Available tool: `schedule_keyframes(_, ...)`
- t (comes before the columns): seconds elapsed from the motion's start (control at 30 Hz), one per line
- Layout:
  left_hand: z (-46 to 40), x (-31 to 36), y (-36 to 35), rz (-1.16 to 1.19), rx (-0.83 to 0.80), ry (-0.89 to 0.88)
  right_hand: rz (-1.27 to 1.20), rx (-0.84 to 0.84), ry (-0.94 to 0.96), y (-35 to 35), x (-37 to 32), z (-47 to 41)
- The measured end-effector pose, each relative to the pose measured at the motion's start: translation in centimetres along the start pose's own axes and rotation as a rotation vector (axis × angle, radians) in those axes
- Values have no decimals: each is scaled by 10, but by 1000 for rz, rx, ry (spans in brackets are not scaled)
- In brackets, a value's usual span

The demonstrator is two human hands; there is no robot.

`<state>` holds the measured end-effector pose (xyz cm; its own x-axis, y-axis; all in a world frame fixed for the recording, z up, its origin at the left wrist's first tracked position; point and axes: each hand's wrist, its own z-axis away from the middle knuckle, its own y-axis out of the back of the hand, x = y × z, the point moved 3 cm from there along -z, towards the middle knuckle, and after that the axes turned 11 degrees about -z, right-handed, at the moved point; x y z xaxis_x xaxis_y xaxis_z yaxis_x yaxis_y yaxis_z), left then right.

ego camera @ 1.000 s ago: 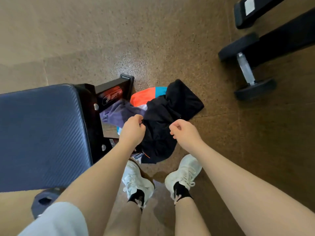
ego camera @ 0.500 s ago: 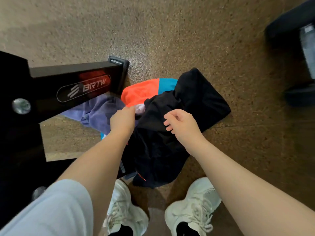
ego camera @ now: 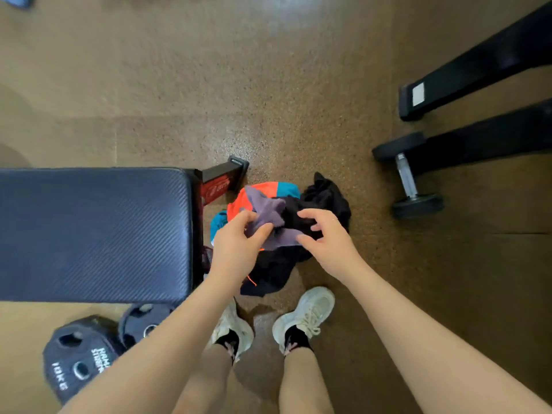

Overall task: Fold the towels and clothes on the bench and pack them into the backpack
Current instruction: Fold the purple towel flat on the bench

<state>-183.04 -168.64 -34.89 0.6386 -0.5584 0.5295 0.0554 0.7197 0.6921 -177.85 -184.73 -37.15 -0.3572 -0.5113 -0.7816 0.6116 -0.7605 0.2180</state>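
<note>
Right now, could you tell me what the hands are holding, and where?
The left hand pinches the purple cloth at its lower left edge; the right hand grips its lower right edge.

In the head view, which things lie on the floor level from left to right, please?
Weight plates → bench → purple cloth, held by left hand and right hand → dumbbell.
</note>
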Motion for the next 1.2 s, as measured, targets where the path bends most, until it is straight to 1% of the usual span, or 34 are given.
schedule_keyframes(0.07,28,29,46,-15,-10,-161,73,30,153,12,-45,31)
schedule_keyframes(0.13,55,55,89,-30,-35,-314,134,72,231,20,-89,61)
schedule_keyframes(0.17,68,67,110,-16,-57,-364,164,90,259,23,-111,76)
schedule_keyframes(0.3,115,99,177,86,-185,-467,313,126,489,28,-194,134)
schedule_keyframes(0.37,135,107,204,69,-215,-523,295,115,583,27,-223,157)
schedule_keyframes(0.4,143,111,215,52,-225,-536,259,105,588,28,-235,167)
schedule_keyframes(0.47,160,115,235,12,-241,-528,198,72,533,31,-256,185)
schedule_keyframes(0.53,175,116,248,-46,-238,-509,191,37,510,35,-273,197)
schedule_keyframes(0.63,197,109,262,-96,-151,-454,232,-26,545,40,-297,211)
schedule_keyframes(0.73,220,91,267,-109,-93,-346,262,-98,557,46,-314,218)
schedule_keyframes(0.8,238,74,265,-27,-47,-259,213,-114,524,52,-320,217)
schedule_keyframes(0.87,256,62,264,98,66,-170,153,-123,472,56,-321,212)
schedule_keyframes(0.93,274,59,268,192,198,-110,181,-153,434,52,-320,205)
schedule_keyframes(1.0,290,64,278,276,304,-106,253,-165,420,38,-317,201)
schedule_keyframes(1.1,308,75,297,394,415,-127,319,-159,414,10,-318,201)
schedule_keyframes(1.17,312,76,309,434,467,-102,329,-147,445,-10,-321,208)
schedule_keyframes(1.2,313,76,315,443,486,-86,302,-149,492,-20,-325,215)
